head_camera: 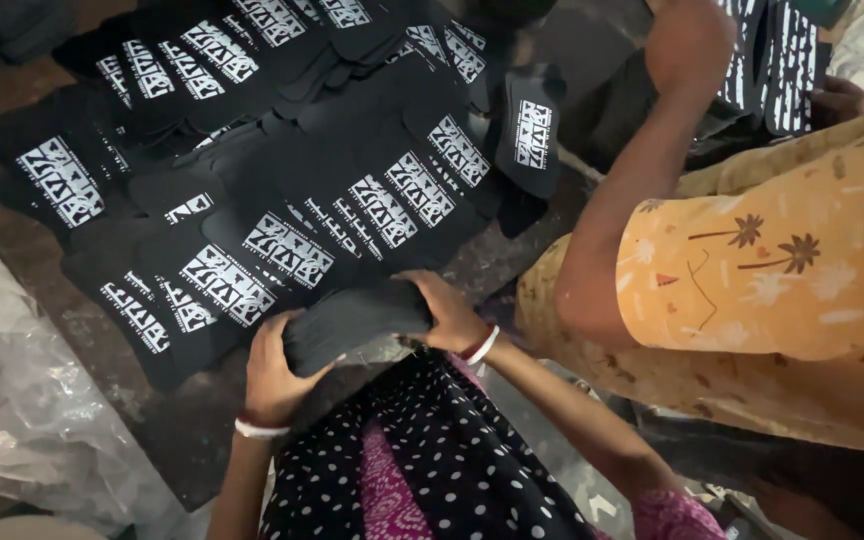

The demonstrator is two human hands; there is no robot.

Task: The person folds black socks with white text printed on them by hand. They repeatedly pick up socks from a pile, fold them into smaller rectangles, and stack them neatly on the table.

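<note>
- both hands, left (pixel 274 372) and right (pixel 444 312), clamp a black stack (pixel 354 322) over the lap, 6 o'clock of the printed pieces (pixel 282 250).
- only the ends are held, so the middle could sag and spill.
- co-worker's arm (pixel 632 190) at 2 o'clock could bump it.

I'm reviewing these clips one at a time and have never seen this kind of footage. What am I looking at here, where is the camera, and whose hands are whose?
There is no machine: a person works with bare hands, and the single picture comes from a camera worn on that person's head, looking down. The left hand and right hand, each with a bangle at the wrist, grip opposite ends of a stack of black fabric pieces above a dotted black garment. Beyond them, overlapping black pieces with white printed designs are spread in rows on a dark surface. Clear plastic sheeting lies at the left. At the right a co-worker in an orange patterned shirt reaches an arm toward the spread.
</note>
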